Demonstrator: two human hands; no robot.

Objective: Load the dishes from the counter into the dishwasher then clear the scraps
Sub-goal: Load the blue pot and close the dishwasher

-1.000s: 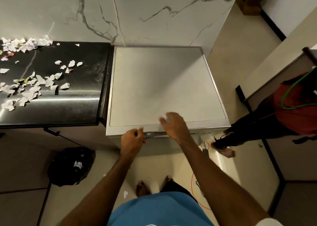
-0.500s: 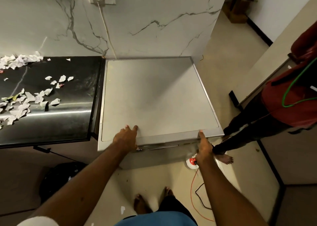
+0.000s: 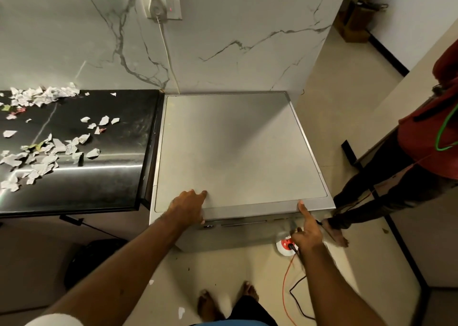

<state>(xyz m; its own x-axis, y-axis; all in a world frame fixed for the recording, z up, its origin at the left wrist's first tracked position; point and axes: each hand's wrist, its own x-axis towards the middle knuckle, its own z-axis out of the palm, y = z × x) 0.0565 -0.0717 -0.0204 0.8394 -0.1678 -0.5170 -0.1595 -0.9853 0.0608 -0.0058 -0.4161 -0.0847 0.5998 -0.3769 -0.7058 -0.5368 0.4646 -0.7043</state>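
Both hands had spread along the front lip of the dishwasher (image 3: 235,152), left hand (image 3: 188,206) flat on top, right hand (image 3: 307,234) too blurred to tell its grip; I saw no dishes on the counter (image 3: 111,177), only uncleared scraps (image 3: 93,153).

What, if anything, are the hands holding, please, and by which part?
Nothing is held: the left hand rests on the front edge of the dishwasher, and the right hand touches it.

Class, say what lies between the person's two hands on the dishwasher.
In the head view, only the bare front edge of the dishwasher runs between the left hand and the right hand; nothing rests there.
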